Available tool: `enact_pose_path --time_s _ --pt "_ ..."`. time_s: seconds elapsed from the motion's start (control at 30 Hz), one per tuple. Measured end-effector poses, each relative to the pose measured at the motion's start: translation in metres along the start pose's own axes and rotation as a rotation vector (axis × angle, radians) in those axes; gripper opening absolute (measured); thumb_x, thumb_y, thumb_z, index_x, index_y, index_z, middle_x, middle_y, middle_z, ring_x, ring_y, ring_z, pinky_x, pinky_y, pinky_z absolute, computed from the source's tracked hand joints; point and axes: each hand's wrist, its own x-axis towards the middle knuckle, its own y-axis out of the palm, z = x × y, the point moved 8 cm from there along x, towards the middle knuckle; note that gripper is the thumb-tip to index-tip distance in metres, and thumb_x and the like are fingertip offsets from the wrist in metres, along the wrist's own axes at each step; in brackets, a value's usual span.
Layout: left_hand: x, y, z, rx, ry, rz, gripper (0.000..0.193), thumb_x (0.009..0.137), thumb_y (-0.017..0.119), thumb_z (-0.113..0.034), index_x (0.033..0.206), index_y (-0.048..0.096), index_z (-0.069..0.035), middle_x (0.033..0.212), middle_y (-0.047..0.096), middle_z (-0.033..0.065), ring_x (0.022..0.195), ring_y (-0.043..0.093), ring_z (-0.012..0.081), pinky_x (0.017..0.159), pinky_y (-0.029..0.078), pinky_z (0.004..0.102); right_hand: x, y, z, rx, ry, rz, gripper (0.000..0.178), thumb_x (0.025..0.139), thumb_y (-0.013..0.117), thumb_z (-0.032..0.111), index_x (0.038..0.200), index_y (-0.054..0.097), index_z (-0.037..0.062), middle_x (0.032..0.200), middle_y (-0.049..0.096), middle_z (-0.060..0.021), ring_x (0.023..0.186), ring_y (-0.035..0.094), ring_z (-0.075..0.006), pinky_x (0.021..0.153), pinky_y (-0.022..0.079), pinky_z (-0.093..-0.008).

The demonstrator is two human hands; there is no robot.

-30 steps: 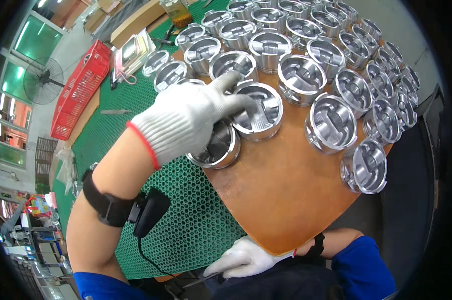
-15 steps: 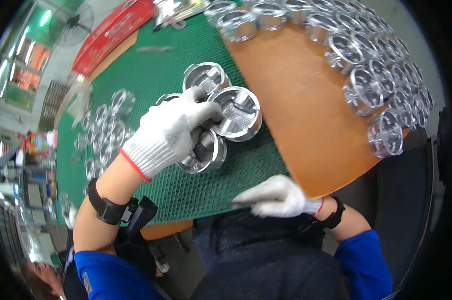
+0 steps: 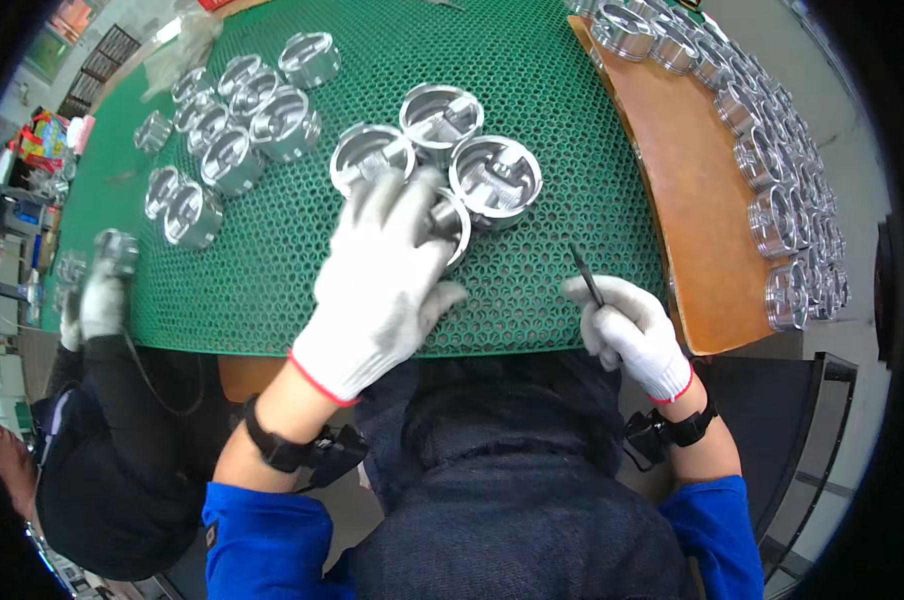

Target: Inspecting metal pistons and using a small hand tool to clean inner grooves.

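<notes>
Four shiny metal pistons stand together, hollow ends up, on a green mesh mat (image 3: 532, 320): a left piston (image 3: 372, 155), a far piston (image 3: 442, 118), a right piston (image 3: 495, 180) and a near piston (image 3: 454, 228). My left hand (image 3: 377, 270), in a white glove, lies over the near and left pistons. Its fingers are stretched apart and slightly blurred; the palm hides much of the near piston. Lower right, my gloved right hand (image 3: 627, 330) is closed around a thin dark pen-like tool (image 3: 584, 270), its tip pointing up and away from me.
A brown board (image 3: 707, 200) along the right carries rows of pistons (image 3: 772, 220). Another group of pistons (image 3: 232, 155) stands on the mat at left. Beyond it, a co-worker's gloved hand (image 3: 102, 300) touches a piston (image 3: 117, 250). A plastic bag (image 3: 182, 55) lies at the far left.
My view has shifted. My left hand has gone from the right piston to the near and left ones. My right hand has risen over the mat, its tool now pointing upward.
</notes>
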Motion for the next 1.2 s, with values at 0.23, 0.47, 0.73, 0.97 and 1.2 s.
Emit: enact_pose_path --time_s 0.23,0.47,0.73,0.97,1.2 --pt "-0.067 -0.002 0.016 -0.302 -0.103 -0.039 0.036 0.061 0.081 -0.012 0.095 0.072 -0.011 0.134 0.054 0.0243 0.119 0.054 0.0456 0.099 0.045 0.0530 -0.014 0.022 0.046 -0.810 -0.347 -0.053 0.036 0.090 0.061 0.012 0.126 0.066 0.0133 0.082 0.067 -0.0125 0.067 0.067 -0.0278 0.063 0.053 -0.0377" --pt "-0.089 0.018 0.021 -0.511 -0.198 -0.143 0.032 0.065 0.084 -0.018 0.095 0.074 -0.013 0.116 0.061 0.0170 0.101 0.061 0.0382 0.089 0.051 0.0472 0.009 0.046 0.075 -1.300 -0.364 -0.009 0.031 0.090 0.063 0.016 0.120 0.068 0.0196 0.080 0.068 -0.0108 0.069 0.067 -0.0309 0.061 0.054 -0.0411" --pt "-0.090 0.019 0.008 -0.372 -0.276 -0.166 0.033 0.063 0.085 -0.027 0.092 0.074 -0.016 0.100 0.062 0.0115 0.098 0.060 0.0326 0.106 0.043 0.0591 0.005 0.043 0.062 -1.152 -0.276 0.036 0.035 0.090 0.063 0.018 0.125 0.065 0.0183 0.078 0.069 -0.0142 0.067 0.068 -0.0346 0.061 0.057 -0.0431" --pt "-0.087 0.019 0.005 -0.395 -0.290 -0.178 0.028 0.067 0.083 -0.026 0.090 0.074 -0.016 0.097 0.062 0.0100 0.096 0.060 0.0316 0.105 0.044 0.0587 -0.007 0.070 0.019 -0.678 -0.017 0.323 0.038 0.096 0.058 0.020 0.133 0.061 0.0124 0.073 0.066 -0.0083 0.063 0.067 -0.0228 0.060 0.056 -0.0347" --pt "-0.087 0.015 0.008 -0.390 -0.329 -0.108 0.033 0.068 0.083 -0.030 0.097 0.074 -0.016 0.097 0.062 0.0098 0.097 0.059 0.0312 0.104 0.044 0.0562 -0.008 0.082 0.025 -0.020 0.177 0.490 0.047 0.100 0.057 0.032 0.137 0.059 0.0027 0.090 0.068 -0.0050 0.067 0.059 -0.0089 0.062 0.052 -0.0248"
